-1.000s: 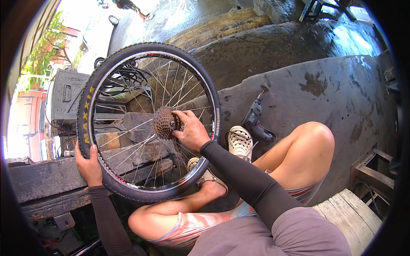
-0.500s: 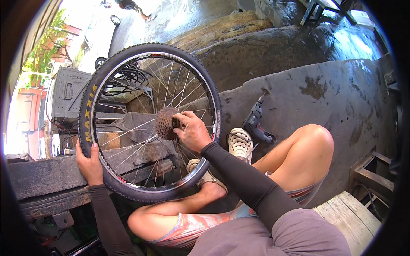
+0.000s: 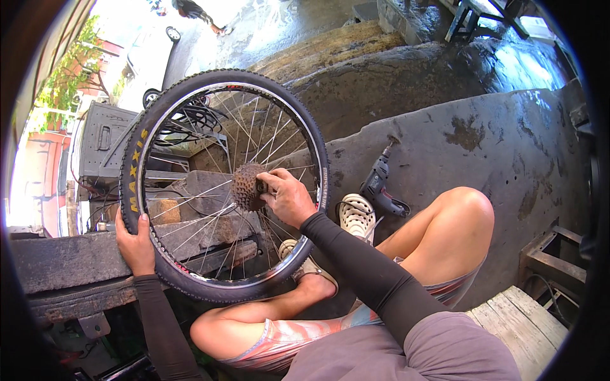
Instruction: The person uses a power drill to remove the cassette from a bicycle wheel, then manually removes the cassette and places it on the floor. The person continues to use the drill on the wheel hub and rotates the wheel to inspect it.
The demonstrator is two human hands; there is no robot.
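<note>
A bicycle wheel (image 3: 321,152) with a black knobby tyre stands upright in front of me, tilted a little. My left hand (image 3: 135,244) grips the tyre at its lower left, thumb on the near side and fingers behind. A rusty brown sprocket cassette (image 3: 244,187) sits on the hub, facing me, with thin spokes spreading around it. At its centre, the thumb and fingers of my right hand (image 3: 289,200) close on a small dark round part (image 3: 260,186). The fingers partly cover that part, so its exact kind is hidden.
An electric drill (image 3: 381,181) lies on the concrete floor right of the wheel, beside my clog (image 3: 357,216). Left stand a thick wooden beam (image 3: 70,263) and a grey metal case (image 3: 105,140) with black cables (image 3: 190,117). A wooden seat (image 3: 518,327) is at lower right.
The wheel has shifted very slightly, its upper left edge a little to the right and down. Both hands keep their hold, and the right fingers have barely moved at the hub.
</note>
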